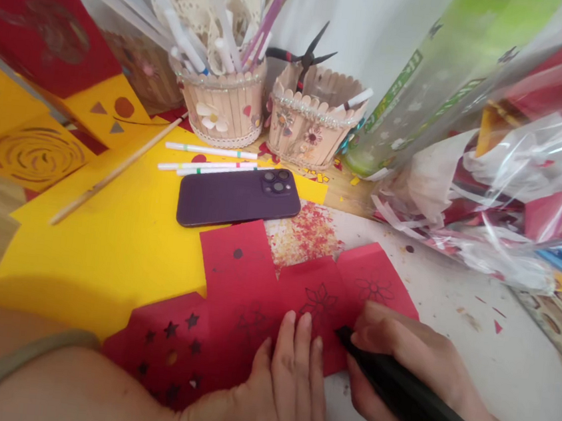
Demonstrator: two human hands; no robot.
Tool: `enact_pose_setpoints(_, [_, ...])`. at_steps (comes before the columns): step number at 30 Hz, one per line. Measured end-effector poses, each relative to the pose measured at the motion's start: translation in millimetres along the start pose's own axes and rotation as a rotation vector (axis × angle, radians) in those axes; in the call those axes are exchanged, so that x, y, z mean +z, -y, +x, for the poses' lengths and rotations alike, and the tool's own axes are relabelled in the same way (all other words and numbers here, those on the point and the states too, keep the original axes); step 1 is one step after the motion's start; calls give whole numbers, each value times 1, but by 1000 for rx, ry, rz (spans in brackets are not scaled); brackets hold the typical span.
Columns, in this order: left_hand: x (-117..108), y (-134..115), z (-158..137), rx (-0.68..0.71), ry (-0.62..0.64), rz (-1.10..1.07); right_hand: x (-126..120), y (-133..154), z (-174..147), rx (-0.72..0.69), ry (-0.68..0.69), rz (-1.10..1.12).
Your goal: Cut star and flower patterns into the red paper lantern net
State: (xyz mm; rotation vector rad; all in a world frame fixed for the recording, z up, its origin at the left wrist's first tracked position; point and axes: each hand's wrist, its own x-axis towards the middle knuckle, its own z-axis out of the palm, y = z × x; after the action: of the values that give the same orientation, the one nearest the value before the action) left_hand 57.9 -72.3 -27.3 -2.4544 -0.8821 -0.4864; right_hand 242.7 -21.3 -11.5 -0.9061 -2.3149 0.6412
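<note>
A red card sheet (247, 287), cut into box-like panels, lies across the work surface. Stars are cut through its left panel, and flower outlines mark the two panels at the right. My left hand (283, 385) lies flat on the card with its fingers stretched out, just below a flower outline. In my right hand (405, 364) is a thick black pen-shaped tool (393, 383), pinched near its tip. That tip points at the card's right part, to the right of my left fingers; whether it touches cannot be made out.
A dark purple phone (237, 196) rests on yellow card (104, 265), near several white markers (211, 151) and a wooden stick (119, 167). Behind stand two stick-covered holders (221, 107), one with pliers (307, 56), and a green bottle (426, 72). A plastic bag of scraps (516, 168) fills the right.
</note>
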Motion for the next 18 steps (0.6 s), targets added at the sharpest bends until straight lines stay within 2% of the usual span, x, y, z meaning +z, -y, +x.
enact_pose_setpoints(6, [3, 2, 2, 19, -38, 9, -1, 2, -1, 26, -9, -3])
enact_pose_setpoints(11, [0, 7, 3, 79, -36, 17, -21, 12, -1, 366, -142, 48])
enact_pose_setpoints(13, [-4, 8, 4, 110, 4, 8, -28, 17, 2, 459, -183, 68])
enact_pose_setpoints(15, [-8, 10, 4, 155, 51, -1, -31, 21, 5, 469, -198, 83])
enact_pose_setpoints(18, [-11, 13, 5, 228, 60, 9, -26, 19, 7, 312, -104, 85])
